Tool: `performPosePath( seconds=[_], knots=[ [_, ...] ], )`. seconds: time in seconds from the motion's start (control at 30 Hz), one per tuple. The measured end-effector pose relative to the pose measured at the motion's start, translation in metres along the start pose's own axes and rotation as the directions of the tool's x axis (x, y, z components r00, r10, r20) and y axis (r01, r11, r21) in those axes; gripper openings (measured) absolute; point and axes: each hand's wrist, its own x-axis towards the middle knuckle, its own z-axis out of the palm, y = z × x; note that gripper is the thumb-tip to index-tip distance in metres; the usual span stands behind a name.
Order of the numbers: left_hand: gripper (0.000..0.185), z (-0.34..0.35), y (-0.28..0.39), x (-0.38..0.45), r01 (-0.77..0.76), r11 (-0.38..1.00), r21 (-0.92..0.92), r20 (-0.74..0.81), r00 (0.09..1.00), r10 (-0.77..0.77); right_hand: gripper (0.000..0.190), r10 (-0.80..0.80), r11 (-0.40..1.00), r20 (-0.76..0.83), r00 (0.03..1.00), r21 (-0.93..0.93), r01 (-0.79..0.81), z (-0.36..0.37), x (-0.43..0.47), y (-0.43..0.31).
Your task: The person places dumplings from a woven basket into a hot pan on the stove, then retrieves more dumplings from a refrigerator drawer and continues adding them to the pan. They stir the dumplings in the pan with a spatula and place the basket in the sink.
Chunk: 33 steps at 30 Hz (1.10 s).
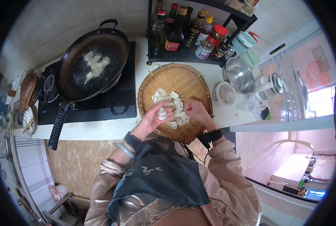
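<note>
A round woven bamboo tray (168, 74) lies on the counter in front of me, with several pale folded dumplings (183, 119) clustered near its middle. My left hand (155, 115) is over the left side of the cluster, palm turned up and fingers apart; whether a dumpling rests on its fingers is unclear. At the right side of the cluster is my right hand (196, 110), its fingers pinched together at a dumpling's edge. To the left, a dark wok (69, 70) on the stove has pale food (96, 66) lying in its bottom.
The wok's black handle (58, 128) reaches over the counter's front edge. Behind the tray stands a black rack (182, 58) with bottles and jars. On the right are a steel bowl (239, 75), a round plastic container (225, 93), a glass pitcher (266, 86) and a plastic bag (248, 106).
</note>
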Motion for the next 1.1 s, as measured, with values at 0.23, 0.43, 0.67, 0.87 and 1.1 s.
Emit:
performPosePath(
  seconds=[0.23, 0.43, 0.67, 0.87, 1.1],
  knots=[
    [0.028, 0.006, -0.001, 0.006, 0.046, 0.992, 0.120, -0.042, 0.998, -0.042, 0.036, -0.070, 0.932, -0.031, 0.997, -0.358, 0.054, 0.007, -0.001, -0.002],
    [0.028, 0.005, 0.002, 0.003, 0.023, 0.992, 0.125, -0.047, 0.999, -0.018, 0.031, -0.035, 0.971, -0.009, 0.999, -0.238, 0.032, 0.021, -0.003, 0.007],
    [0.030, 0.008, 0.001, 0.004, 0.019, 0.982, 0.187, -0.040, 0.999, -0.012, 0.019, 0.038, 0.988, -0.052, 0.998, 0.152, -0.030, -0.011, -0.002, -0.002],
    [0.029, 0.013, -0.001, 0.010, 0.057, 0.973, 0.225, -0.046, 0.998, -0.048, 0.029, -0.059, 0.996, -0.063, 0.996, -0.069, 0.055, -0.017, -0.001, -0.025],
    [0.024, 0.007, 0.011, 0.005, 0.005, 0.989, 0.146, -0.053, 0.999, 0.003, 0.046, 0.101, 0.936, -0.147, 0.984, -0.321, -0.144, 0.018, 0.008, -0.010]
  ],
)
